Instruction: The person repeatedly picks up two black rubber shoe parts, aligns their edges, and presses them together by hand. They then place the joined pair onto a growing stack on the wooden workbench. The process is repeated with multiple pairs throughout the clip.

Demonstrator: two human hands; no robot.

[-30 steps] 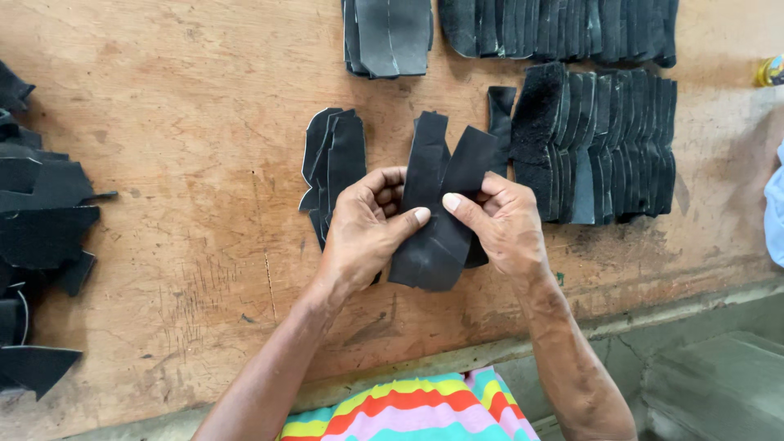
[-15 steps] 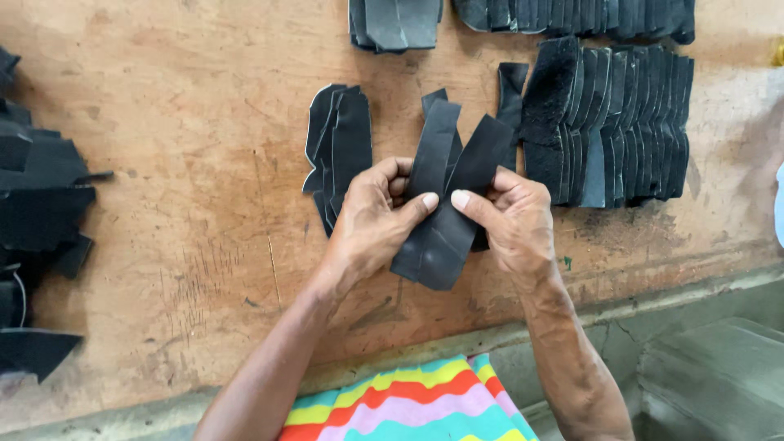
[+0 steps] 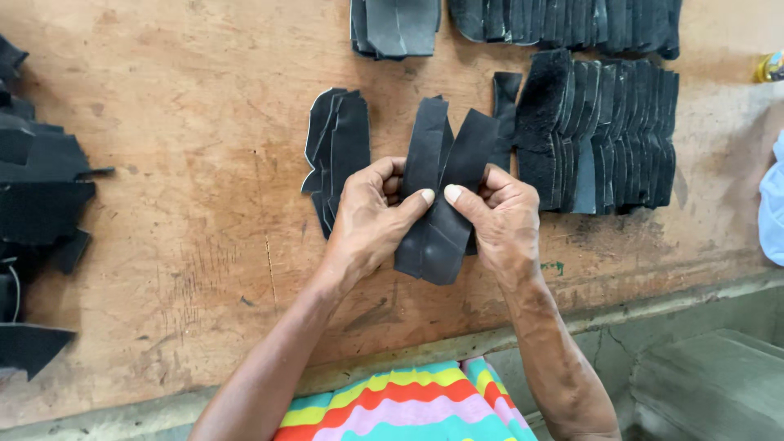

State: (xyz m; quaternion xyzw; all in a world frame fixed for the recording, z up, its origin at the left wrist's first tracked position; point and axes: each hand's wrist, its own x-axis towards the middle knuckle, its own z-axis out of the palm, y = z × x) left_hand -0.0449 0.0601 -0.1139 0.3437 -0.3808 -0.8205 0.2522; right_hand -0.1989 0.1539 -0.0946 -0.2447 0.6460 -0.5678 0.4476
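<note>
Since the earlier frame: hands and held pieces nearly unmoved, view shifted slightly.

Edges and open room: worn wooden tabletop (image 3: 180, 204), bare across a broad band left of the hands, between the near stack and the scraps at the left edge; bare strip also along the near edge (image 3: 245, 384), above the concrete ledge. Right of the hands, a narrow bare area near the fanned row.

Held thing: bundle of black leather pieces (image 3: 441, 196), two strips fanned apart at the far end in a V, joined at the near end; raised just over the tabletop at centre, between both hands. Left hand (image 3: 367, 216) clamped on the bundle's left side, thumb pressed on its front face. Right hand (image 3: 498, 216) clamped on the right side, thumb tip close to the left thumb, nearly touching.

Counts:
- Small stack of black cut pieces (image 3: 336, 151), one, just left of and beyond the left hand, flat on the table.
- Fanned row of overlapping black pieces (image 3: 608, 135), one, just right of the bundle; single pieces too many to count.
- Grey-black stack (image 3: 396, 28), one, at the far edge.
- Dark row (image 3: 572, 20), one, far right, cut by the frame.
- Heap of black scraps (image 3: 37, 196), one, left edge.
- Striped cloth (image 3: 404, 404), near edge, between the forearms.
</note>
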